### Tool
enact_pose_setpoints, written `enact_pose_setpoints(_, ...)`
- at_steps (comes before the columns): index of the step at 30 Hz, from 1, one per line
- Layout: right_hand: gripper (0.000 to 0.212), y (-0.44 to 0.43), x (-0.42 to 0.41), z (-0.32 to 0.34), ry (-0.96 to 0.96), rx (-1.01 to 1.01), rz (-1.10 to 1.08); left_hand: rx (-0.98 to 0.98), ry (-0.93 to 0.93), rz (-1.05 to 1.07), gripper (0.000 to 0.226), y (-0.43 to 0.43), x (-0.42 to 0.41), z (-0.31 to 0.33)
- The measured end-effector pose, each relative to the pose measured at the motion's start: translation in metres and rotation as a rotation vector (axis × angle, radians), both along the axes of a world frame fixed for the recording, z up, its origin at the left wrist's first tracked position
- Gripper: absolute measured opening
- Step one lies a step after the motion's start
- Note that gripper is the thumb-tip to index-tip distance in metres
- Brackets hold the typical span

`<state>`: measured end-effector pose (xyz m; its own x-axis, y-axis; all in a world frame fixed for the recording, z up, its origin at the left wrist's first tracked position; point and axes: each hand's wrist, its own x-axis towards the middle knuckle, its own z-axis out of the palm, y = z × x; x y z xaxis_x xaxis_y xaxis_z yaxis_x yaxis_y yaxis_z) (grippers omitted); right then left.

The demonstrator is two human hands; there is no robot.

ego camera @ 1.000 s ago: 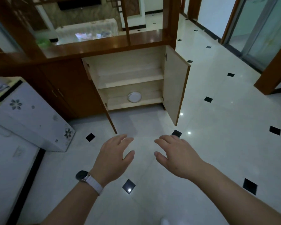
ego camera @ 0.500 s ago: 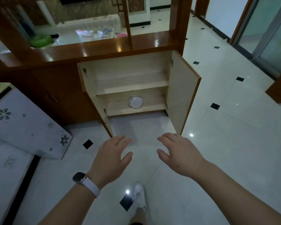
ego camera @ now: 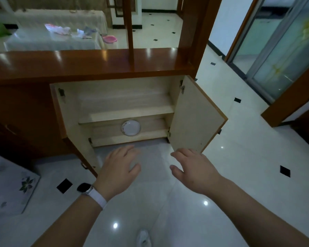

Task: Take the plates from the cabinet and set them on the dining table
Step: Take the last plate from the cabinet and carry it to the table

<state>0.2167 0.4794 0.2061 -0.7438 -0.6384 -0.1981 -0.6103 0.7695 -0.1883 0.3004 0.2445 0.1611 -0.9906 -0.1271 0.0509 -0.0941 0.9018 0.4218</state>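
Both my hands empty before the open cabinet (ego camera: 114, 104).
Left hand (ego camera: 119, 168) and right hand (ego camera: 192, 169) grips spread, mid-frame; plate (ego camera: 131, 128) on bottom shelf.

Cabinet (ego camera: 114, 111): nearer and larger in view than a second ago, its doors spreading wider across the frame. Plate (ego camera: 131, 127): closer beneath the shelf. Left hand (ego camera: 119, 169) and right hand (ego camera: 193, 169): advanced from mid-floor to just before the cabinet's bottom edge.
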Motion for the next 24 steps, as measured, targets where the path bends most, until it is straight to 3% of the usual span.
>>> enact_pose_setpoints(10,0.048,-0.06,-0.081,-0.002,0.031,-0.031,0.005,0.02,0.022,-0.001,0.056,-0.055,-0.078,0.004)
enact_pose_setpoints(17,0.048,-0.092,-0.157,-0.023,-0.019,-0.054,0.057,-0.077,0.085,0.01,0.041,-0.083,-0.143,-0.004)
enact_pose_setpoints(24,0.052,-0.132,-0.26,-0.05,-0.066,-0.077,0.163,-0.152,-0.006,0.099,0.038,-0.102,-0.218,-0.012)
